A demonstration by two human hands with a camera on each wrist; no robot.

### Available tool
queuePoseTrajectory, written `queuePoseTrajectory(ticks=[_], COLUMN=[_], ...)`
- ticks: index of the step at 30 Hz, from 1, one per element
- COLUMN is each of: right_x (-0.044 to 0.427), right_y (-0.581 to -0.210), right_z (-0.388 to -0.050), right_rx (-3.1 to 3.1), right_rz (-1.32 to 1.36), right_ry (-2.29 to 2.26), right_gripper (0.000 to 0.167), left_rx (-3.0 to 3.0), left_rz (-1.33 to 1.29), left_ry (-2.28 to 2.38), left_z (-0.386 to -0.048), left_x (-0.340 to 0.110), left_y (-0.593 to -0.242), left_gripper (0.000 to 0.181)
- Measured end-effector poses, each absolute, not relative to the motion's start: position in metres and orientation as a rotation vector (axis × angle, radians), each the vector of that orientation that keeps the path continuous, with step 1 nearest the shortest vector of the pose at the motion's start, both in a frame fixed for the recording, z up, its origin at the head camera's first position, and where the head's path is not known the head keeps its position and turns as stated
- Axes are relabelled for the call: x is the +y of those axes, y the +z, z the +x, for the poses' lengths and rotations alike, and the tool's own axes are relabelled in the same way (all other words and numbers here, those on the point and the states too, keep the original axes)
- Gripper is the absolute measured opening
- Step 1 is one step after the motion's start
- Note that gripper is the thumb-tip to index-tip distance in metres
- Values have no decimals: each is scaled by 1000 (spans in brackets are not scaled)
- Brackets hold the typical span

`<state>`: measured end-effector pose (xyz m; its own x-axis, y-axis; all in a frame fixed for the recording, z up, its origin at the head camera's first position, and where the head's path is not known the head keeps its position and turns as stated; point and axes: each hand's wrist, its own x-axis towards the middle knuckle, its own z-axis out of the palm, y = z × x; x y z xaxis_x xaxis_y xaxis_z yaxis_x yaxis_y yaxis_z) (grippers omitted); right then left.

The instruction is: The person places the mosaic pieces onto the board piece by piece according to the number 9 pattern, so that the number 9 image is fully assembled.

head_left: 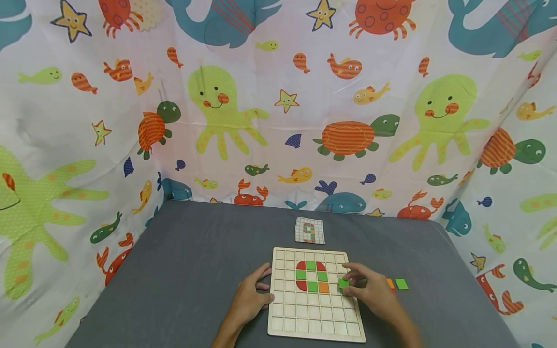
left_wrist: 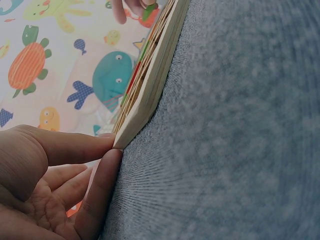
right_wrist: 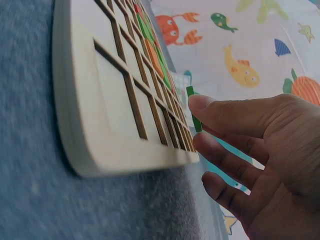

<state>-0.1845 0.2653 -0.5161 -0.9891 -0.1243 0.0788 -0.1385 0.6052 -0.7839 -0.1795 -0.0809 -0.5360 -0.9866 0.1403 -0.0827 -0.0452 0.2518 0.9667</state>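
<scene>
Pinching a green tile (head_left: 343, 284) in the right hand (head_left: 369, 286) over the gridded wooden board (head_left: 314, 312), gripping its left edge with the left hand (head_left: 249, 296)

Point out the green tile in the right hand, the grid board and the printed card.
Held green tile (head_left: 343, 284): head view, on its flat face.
Grid board (head_left: 314, 312): head view, on an unfilled square in its lower half.
Printed card (head_left: 309, 231): head view, middle of its face.

Sea-creature-print curtain (head_left: 280, 125) is hanging from nine through twelve to three o'clock; grey tablecloth (head_left: 187, 266) is spreading at six.
</scene>
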Motion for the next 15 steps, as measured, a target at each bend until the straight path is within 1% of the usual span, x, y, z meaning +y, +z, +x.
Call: queuePoseTrajectory(ticks=[4,9,15], right_x=[260,253,246], right_y=[-514,-516,-518], right_z=[-183,-183,-183], right_rx=[-2810,-2861,-2873], right_rz=[295,312,417], right_ry=[1403,1392,1425], right_gripper=[59,58,57], left_rx=[2363,2364,2364], left_rz=[92,102,119], left_ry=[1834,1833,1835], left_z=[-180,-180,-180], left_x=[-81,-81,-82], left_y=[-536,-537,-538], left_gripper=[86,85,85])
